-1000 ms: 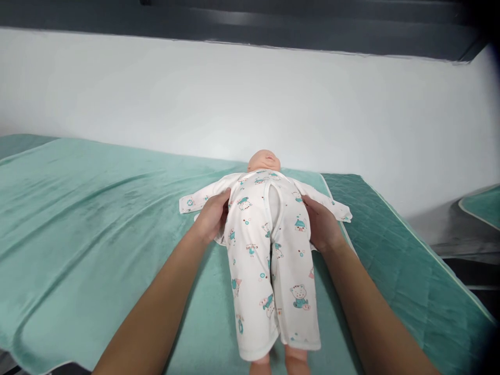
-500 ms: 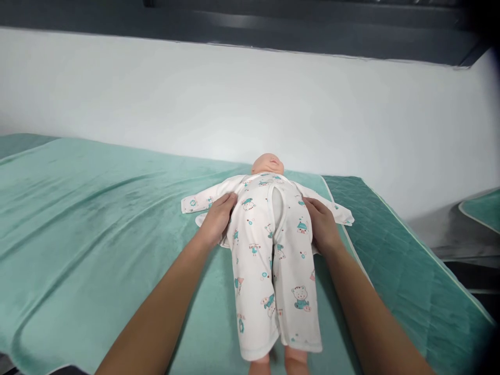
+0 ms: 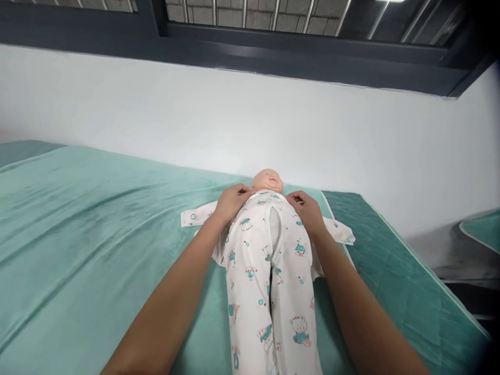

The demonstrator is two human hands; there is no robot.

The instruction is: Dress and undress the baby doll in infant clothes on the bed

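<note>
A baby doll (image 3: 267,180) lies on its back, its head toward the wall. It is dressed in a white printed baby shirt (image 3: 198,214) with sleeves spread to both sides, and matching baby pants (image 3: 250,271) with a slit at the crotch. My left hand (image 3: 233,202) is at the shirt's shoulder on the left of the doll's neck, fingers closed on the cloth. On the other side, my right hand (image 3: 308,211) pinches the shirt near the right shoulder. The fingertips of both hands are partly hidden. The doll's feet are out of view.
Under the doll is a light green sheet (image 3: 117,250) with wrinkles on the left. A darker green quilted pad (image 3: 390,271) extends to the right. Behind stands a white wall (image 3: 242,120), below a dark window frame (image 3: 273,54) with metal bars.
Both hands have moved up from the doll's sides to its shoulders and now grip the shirt there. The view has tilted up, showing more of the window.
</note>
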